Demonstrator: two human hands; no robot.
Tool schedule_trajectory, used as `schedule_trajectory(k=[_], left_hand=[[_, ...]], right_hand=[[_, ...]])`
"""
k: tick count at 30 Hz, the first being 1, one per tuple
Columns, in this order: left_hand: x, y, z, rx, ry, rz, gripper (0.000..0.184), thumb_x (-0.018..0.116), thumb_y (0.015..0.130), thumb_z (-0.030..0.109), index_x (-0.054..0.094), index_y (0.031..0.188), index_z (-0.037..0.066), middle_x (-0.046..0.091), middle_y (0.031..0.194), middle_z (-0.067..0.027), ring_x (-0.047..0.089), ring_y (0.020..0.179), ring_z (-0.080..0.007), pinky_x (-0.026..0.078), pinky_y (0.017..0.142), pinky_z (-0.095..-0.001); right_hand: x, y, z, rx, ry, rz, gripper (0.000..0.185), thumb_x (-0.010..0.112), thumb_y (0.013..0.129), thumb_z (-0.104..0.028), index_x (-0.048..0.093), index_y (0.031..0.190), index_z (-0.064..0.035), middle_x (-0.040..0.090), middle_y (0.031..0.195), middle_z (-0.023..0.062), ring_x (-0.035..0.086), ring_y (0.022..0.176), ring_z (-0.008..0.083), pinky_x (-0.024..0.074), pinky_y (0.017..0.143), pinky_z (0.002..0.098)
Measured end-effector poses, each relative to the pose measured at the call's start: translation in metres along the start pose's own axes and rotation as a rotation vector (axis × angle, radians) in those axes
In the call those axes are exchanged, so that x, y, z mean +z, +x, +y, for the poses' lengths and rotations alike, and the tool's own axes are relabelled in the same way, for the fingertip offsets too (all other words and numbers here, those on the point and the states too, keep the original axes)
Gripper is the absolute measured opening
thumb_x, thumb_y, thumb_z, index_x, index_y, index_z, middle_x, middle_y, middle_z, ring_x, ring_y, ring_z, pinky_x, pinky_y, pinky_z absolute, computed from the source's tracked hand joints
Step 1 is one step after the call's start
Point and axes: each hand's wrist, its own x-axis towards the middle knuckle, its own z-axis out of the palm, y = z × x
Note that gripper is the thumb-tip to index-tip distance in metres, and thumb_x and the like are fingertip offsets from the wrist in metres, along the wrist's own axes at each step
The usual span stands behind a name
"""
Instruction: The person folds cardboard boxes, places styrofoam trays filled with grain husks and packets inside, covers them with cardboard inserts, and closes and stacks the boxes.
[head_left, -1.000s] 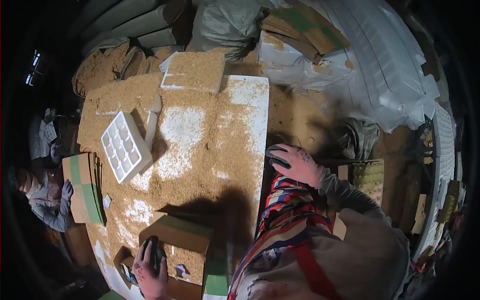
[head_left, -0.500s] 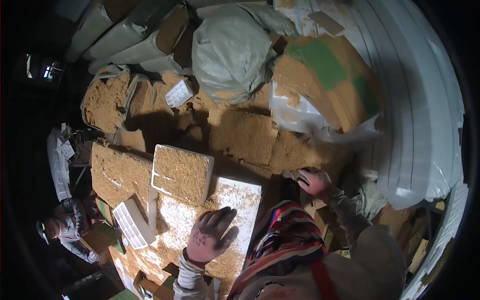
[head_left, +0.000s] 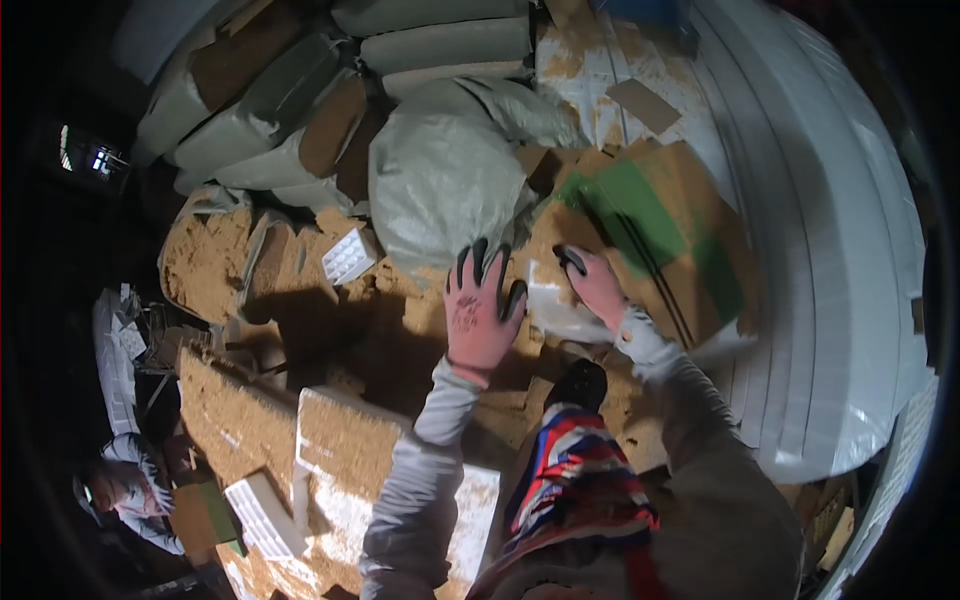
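My left hand, in a pink glove with dark fingertips, is stretched forward with its fingers spread and nothing in it. It is just in front of the large grey-green sack. To its right, my right hand, in a similar glove, is at the near left edge of the flattened cardboard with green bands. Its fingers are bent; whether they grip the cardboard cannot be made out. A white foam block dusted with sawdust lies between the two hands.
A sawdust-covered table at the lower left bears a white tray with compartments and a foam slab. A co-worker is at the far left beside a cardboard box. Plastic-wrapped white stacks line the right.
The view has shifted forward, away from the table. My left hand has left the open box and reached out past the table. My right hand has moved forward to the cardboard.
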Motion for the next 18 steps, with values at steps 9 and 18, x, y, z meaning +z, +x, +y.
schedule_trajectory(k=[9,18], left_hand=[[0.2,0.24,-0.119,-0.083,0.543,-0.224,0.099,0.071,0.058,0.058,0.032,0.138,0.014,0.032,0.138,-0.0186,0.027,0.128,-0.04,0.016,0.103,-0.0589],[0.007,0.272,-0.296,-0.607,-0.614,0.984,0.027,0.061,0.079,0.01,0.062,0.104,-0.001,0.065,0.09,-0.0107,0.062,0.072,-0.0158,0.051,0.064,-0.0285]], right_hand=[[0.017,0.317,0.146,-0.214,-0.356,-0.216,0.026,0.052,0.077,-0.01,0.065,0.099,-0.0063,0.064,0.098,0.0142,0.059,0.094,0.0306,0.0469,0.084,0.0385],[0.048,0.394,0.124,-0.337,-0.566,-0.492,0.061,0.057,0.071,-0.008,0.041,0.129,-0.0064,0.054,0.111,0.0275,0.053,0.103,0.04,0.0425,0.091,0.0413]])
